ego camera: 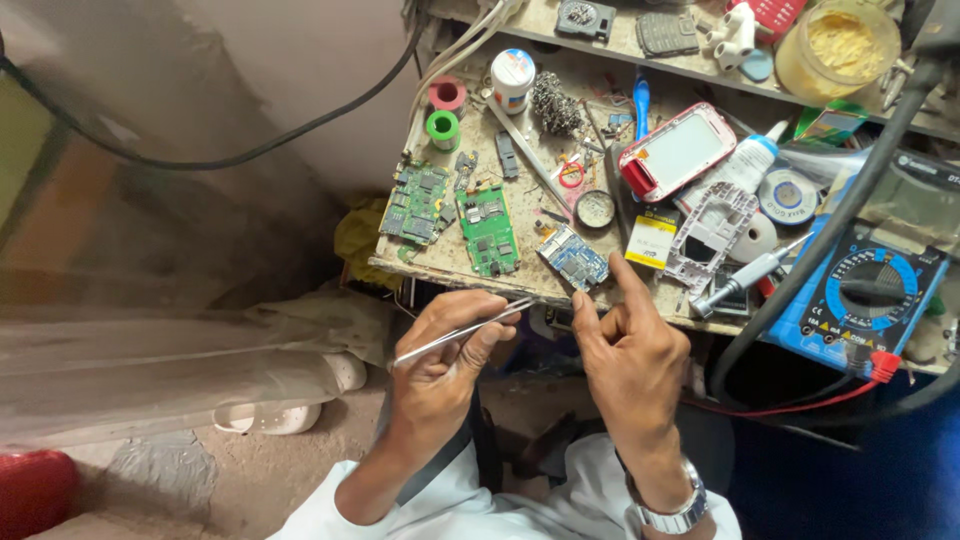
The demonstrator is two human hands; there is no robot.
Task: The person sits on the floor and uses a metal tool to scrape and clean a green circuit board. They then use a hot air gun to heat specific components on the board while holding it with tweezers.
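Left hand [440, 355] pinching thin steel tweezers [462, 332] mid-shaft; light, springy, slippery. Right hand [628, 352] loosely curled, empty, forefinger touching table [452, 262] edge near small blue circuit board [574, 257], fragile.

Cluttered workbench [455, 262] bears circuit boards [487, 228], multimeter [868, 300], solder spools [443, 129].

On my bench [455, 262] two green circuit boards [487, 228] lie side by side near the front edge, with a smaller blue board [574, 257] just to their right. Further back, toward the upper middle of the frame, I see a pink phone with a pale screen [677, 150] lying tilted, a white phone frame [713, 232] below it and a round lens [595, 209] to its left. A blue multimeter [865, 297] sits at the right edge, its red lead [800, 408] trailing down. A yellow-filled jar [838, 45] stands on the shelf at upper right.
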